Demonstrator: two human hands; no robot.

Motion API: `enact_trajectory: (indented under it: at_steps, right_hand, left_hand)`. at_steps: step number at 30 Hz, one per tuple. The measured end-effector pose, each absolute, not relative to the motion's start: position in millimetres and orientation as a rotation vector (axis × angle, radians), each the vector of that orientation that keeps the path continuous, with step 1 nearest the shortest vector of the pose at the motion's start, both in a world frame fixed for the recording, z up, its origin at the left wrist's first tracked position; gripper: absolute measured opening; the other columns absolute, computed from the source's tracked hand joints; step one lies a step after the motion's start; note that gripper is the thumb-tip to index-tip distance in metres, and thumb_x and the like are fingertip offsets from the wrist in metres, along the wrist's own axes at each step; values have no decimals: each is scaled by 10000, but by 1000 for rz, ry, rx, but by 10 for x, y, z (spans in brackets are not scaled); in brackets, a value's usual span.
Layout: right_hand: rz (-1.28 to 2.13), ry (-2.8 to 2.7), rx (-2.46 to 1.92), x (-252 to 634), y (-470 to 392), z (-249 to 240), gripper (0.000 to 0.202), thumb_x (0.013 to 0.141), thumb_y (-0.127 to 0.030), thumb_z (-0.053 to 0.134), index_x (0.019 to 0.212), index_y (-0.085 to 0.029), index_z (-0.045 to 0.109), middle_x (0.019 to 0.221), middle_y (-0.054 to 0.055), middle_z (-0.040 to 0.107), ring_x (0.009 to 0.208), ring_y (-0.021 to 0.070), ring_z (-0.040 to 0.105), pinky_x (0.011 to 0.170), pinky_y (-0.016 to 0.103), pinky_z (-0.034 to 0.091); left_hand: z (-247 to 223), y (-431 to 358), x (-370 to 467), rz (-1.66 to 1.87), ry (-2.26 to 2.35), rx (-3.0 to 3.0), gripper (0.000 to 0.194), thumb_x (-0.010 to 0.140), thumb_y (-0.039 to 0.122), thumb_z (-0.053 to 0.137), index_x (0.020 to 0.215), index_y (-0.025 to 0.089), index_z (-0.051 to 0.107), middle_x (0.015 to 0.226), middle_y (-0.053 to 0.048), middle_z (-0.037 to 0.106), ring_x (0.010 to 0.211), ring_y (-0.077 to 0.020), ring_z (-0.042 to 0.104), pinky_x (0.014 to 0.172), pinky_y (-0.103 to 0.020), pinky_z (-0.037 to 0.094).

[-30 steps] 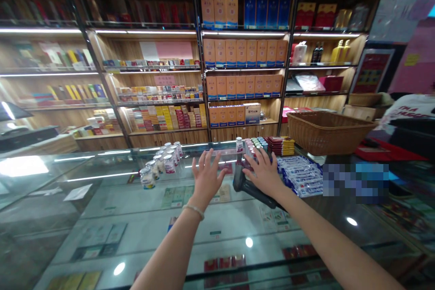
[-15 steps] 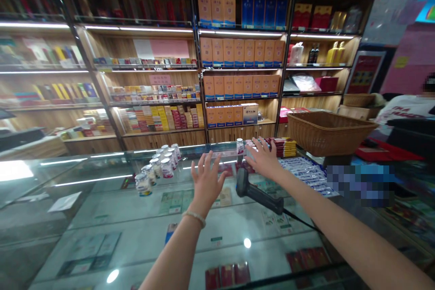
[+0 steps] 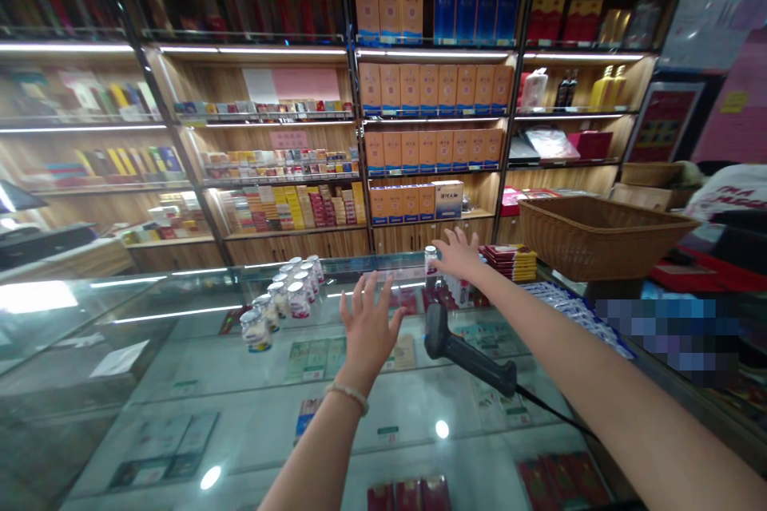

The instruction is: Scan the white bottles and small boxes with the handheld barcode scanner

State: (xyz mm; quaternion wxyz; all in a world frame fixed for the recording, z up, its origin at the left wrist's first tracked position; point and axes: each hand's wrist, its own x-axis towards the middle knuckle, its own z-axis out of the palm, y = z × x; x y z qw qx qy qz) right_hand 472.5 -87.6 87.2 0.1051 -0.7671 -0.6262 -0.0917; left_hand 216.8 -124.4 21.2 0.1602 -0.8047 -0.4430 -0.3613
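Note:
My left hand (image 3: pixel 368 318), a beaded bracelet on its wrist, hovers over the glass counter with fingers spread and nothing in them. To its left stand several small white-capped bottles (image 3: pixel 298 299) in rows. My right hand (image 3: pixel 460 257) reaches to the counter's far side, fingers apart. A single small bottle (image 3: pixel 430 262) stands right by its fingertips; whether they touch is unclear. More bottles (image 3: pixel 460 293) are partly hidden under that hand. Between my arms lies a black barcode scanner (image 3: pixel 470 355), its cable running to the right.
A wicker basket (image 3: pixel 599 243) stands at the right, near stacked red and yellow packs (image 3: pixel 512 262) and blue-white packets (image 3: pixel 569 307). Cigarette packs lie inside the glass counter (image 3: pixel 252 415). Lit shelves with orange boxes (image 3: pixel 435 88) line the wall. A person's white shirt (image 3: pixel 734 192) shows at far right.
My right hand has moved forward and closer to the single bottle, uncovering bottles beneath it. My left hand stays spread in about the same place. The view has shifted slightly.

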Motion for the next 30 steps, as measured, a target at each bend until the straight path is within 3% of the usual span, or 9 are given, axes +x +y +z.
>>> enact_trajectory:
  at_steps: [7,14,19,26,30]
  right_hand:
    - [-207,-1898,-2401,4758,-560,928,626,953,-529,576,1528,-294,501,1722,170,189,1588,411,87,1182,733,55]
    - [-181,-1897,-2442,4765,-402,927,560,944,-493,594,1472,-306,574,1711,160,226,1584,429,86,1182,735,40]
    - [-212,-1908,-2418,4763,-339,881,444,951,-450,611,1379,-338,656,1661,143,333,1579,412,119,1179,737,56]
    - [-238,-1899,-2384,4762,-278,827,374,966,-373,609,1323,-305,695,1600,146,421,1563,398,172,1176,731,128]
    - [-263,-1942,-2332,4737,-325,860,348,962,-358,619,1289,-290,716,1619,137,403,1565,387,163,1189,725,99]
  left_hand:
    - [187,-1240,2186,-1007,-1298,-2300,550,970,429,592,1496,276,542,1617,-116,461,1496,-350,370,1250,-625,178]
    - [157,-1226,2185,-990,-1302,-2300,554,964,440,602,1493,285,546,1613,-107,466,1501,-344,364,1252,-613,195]
    - [175,-1250,2182,-974,-1313,-2319,542,969,445,591,1485,283,553,1601,-124,473,1496,-351,369,1244,-627,210]
    - [161,-1253,2184,-976,-1327,-2336,550,973,450,578,1498,293,533,1611,-128,457,1500,-353,366,1244,-640,201]
    - [174,-1261,2195,-983,-1330,-2340,541,973,447,577,1487,286,543,1611,-124,460,1508,-350,353,1242,-647,206]
